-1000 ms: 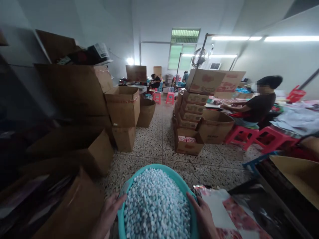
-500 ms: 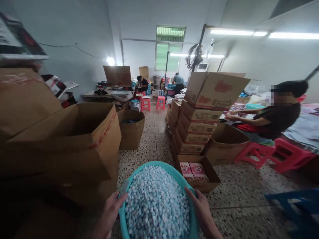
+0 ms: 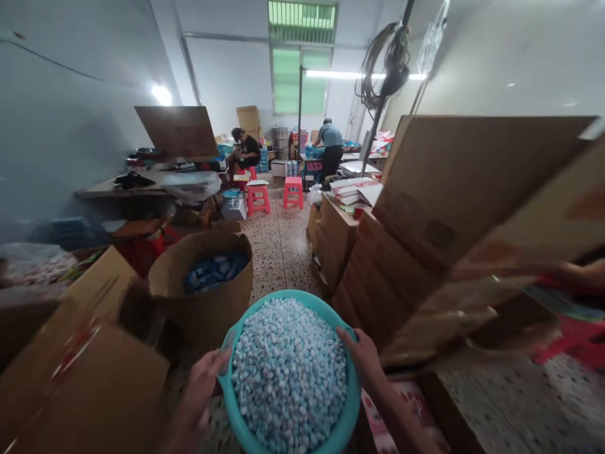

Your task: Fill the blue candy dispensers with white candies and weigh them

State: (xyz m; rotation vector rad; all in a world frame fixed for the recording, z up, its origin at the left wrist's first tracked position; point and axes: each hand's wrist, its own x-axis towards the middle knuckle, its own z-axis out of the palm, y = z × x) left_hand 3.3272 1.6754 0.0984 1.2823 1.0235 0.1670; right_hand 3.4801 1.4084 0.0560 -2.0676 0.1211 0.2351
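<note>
A turquoise plastic basin [image 3: 228,392] heaped with small white and pale blue pebble-like pieces [image 3: 289,372] is held out in front of me. My left hand [image 3: 202,384] grips its left handle, thumb over the rim. On the opposite side my right hand [image 3: 363,358] is closed round the right rim, with the thumb on top. The fingers under the rim are hidden on both sides. The basin is roughly level above the speckled floor.
A round-mouthed carton [image 3: 163,277] with blue packets stands left of the aisle. Stacked cartons [image 3: 373,271] line the right. Red stools [image 3: 293,192] stand farther along, near a seated person [image 3: 248,151] and a standing person [image 3: 331,148]. An open carton [image 3: 454,416] lies at lower right.
I have moved forward along the aisle with the basin still in both hands. The carton stack and the far stools now appear closer, and the person seated at right has mostly left view.
</note>
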